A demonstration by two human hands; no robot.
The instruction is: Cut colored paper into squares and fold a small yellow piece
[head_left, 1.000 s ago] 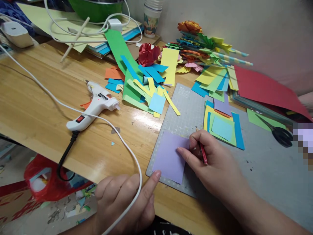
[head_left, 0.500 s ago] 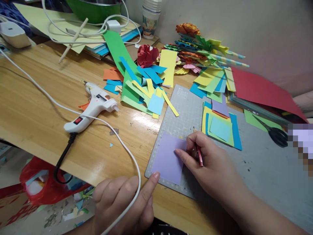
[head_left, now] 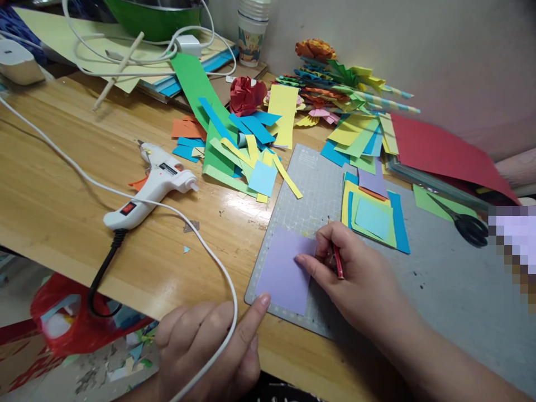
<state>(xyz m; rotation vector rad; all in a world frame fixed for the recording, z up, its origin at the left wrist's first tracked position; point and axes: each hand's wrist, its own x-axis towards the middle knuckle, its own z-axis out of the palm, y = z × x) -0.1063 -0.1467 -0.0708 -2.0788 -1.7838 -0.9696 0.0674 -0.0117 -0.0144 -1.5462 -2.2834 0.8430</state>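
A lilac paper square (head_left: 285, 271) lies on the near left corner of a grey cutting mat (head_left: 439, 290). My right hand (head_left: 355, 273) rests on the mat with its fingers closed round a red pencil (head_left: 336, 259), the index finger stretched onto the paper's right edge. My left hand (head_left: 209, 346) sits at the table's near edge, mostly curled, its index fingertip pressing the paper's near left corner. A white cable (head_left: 196, 245) runs over that hand.
A white glue gun (head_left: 151, 187) lies on the wooden table at left. Coloured paper strips (head_left: 243, 151) and stacked squares (head_left: 372, 215) are beyond the mat. Black scissors (head_left: 464, 226) and red card (head_left: 439, 151) are at right. Paper flowers (head_left: 326, 84) and a cup (head_left: 251, 33) stand by the wall.
The view has drifted slightly, so everything sits a little further left. Both hands keep the same hold on the paper and pencil.
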